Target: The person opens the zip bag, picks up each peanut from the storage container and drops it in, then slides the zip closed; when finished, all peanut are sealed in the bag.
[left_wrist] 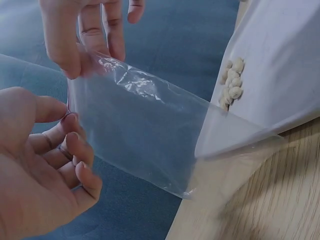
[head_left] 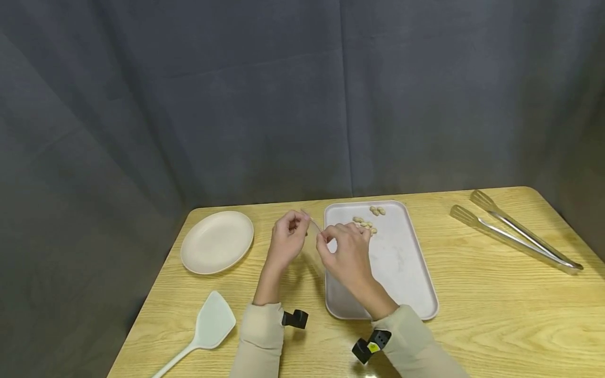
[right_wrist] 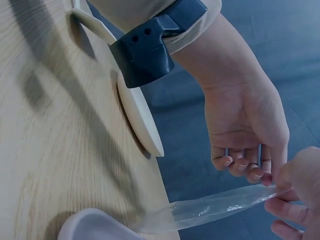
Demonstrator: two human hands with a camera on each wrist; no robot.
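A clear plastic bag (left_wrist: 140,125) hangs between my two hands, its mouth edge stretched from one to the other. One end of that edge is pinched between thumb and forefinger of my left hand (head_left: 287,242). My right hand (head_left: 348,254) pinches the other end, over the left side of the white tray (head_left: 402,283). In the left wrist view the bag looks flat, and the tray shows through its lower part. Several peanuts in their shells (head_left: 366,226) lie on the far part of the tray, partly behind my right hand.
On the left of the wooden table (head_left: 496,315) is a cream plate (head_left: 217,242), with a pale green spatula (head_left: 215,321) nearer to me. Metal tongs (head_left: 512,236) lie spread at the right. A dark curtain (head_left: 260,105) stands behind the table.
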